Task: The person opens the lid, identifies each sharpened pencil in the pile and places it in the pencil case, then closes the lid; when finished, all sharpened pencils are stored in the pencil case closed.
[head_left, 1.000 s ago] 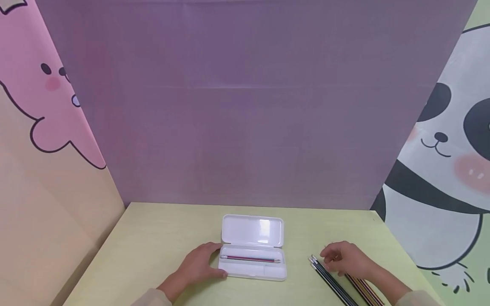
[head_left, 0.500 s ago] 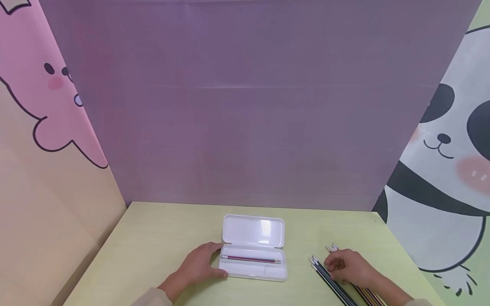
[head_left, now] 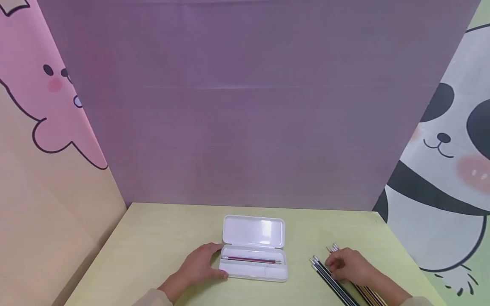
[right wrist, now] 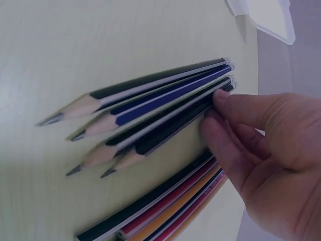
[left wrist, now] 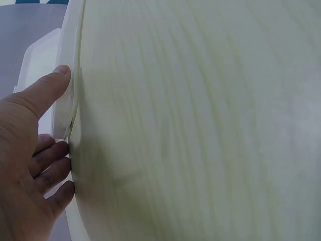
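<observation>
1. Far L: L hand [head_left: 199, 265] at the L end of an open white case [head_left: 245, 269], on a pale table [head_left: 172, 229]. Thumb on the front wall, fingers bent round the short end, mod. gap btw. them: a loose hold on the case.
2. Center: the case lies flat, lid [head_left: 252, 230] tipped back, hinge side away from the person. Looks like thin plastic: prob. light, smooth, fairly rigid, apt to slide if bumped. Best steadied by its end walls; hinge is prob. the weak spot.
3. Inside the case: one red-&-blue pencil [head_left: 250, 259], lengthwise, sharp tip to the R.
4. R of the case, well apart: four dark pencils [right wrist: 160, 99] side by side on the table, capped ends away from the person, points toward. Likely light, stiff, a bit slick, prone to roll; leads look brittle, so hold the shaft or capped end, not the tip.
5. Next R: R hand [head_left: 352, 267]. Thumb & index nearly closed, pinching the dark pencil nearest the palm close to its capped end; other fingers curled in. Can't tell if it's lifted.
6. Under/beside that hand: a striped bundle [head_left: 366, 294], red, orange & dark, partly hidden.
</observation>
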Motion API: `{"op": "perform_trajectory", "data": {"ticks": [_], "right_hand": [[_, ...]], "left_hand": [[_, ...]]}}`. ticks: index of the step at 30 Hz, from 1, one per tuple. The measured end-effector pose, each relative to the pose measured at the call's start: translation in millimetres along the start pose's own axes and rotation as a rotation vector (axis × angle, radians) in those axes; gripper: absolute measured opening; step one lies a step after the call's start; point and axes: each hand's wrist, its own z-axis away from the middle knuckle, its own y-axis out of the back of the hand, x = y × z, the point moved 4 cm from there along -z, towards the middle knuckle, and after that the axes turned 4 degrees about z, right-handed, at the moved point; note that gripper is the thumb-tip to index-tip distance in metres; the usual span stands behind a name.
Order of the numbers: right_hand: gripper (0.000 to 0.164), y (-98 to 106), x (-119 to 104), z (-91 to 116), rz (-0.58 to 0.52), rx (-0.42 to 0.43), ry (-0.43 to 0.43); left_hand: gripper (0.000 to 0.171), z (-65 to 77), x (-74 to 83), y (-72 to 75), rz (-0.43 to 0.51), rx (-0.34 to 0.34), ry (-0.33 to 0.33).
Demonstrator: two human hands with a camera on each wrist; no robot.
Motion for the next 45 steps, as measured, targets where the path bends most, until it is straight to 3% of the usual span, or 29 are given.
{"op": "perform_trajectory", "data": {"ticks": [8,20,28,33,45], "right_hand": [[0.014,1,2,-3,0.006,0.031,-0.066],[0.013,3,-9,-9,0.186,0.145,-0.096],[0.012,10,-26,-17,0.139,0.133,-0.117],[0.012,8,-26,-19,0.119,0.104,-0.121],[0.015,1,-17,-18,0.229,0.094,-0.076]], "left_hand": [[0.091,-0.3,0.7,1.2,-0.004,0.008,-0.006],[0.088,-3.9,-1.8,1.9,0.008,0.012,-0.015],[0.084,-10.4,-1.5,2.4,0.01,0.0,-0.03],[0.085,-9.8,-1.0,1.1,0.011,-0.01,-0.025],[0.085,-4.4,3.9,2.3,0.023,-0.01,-0.034]]}}
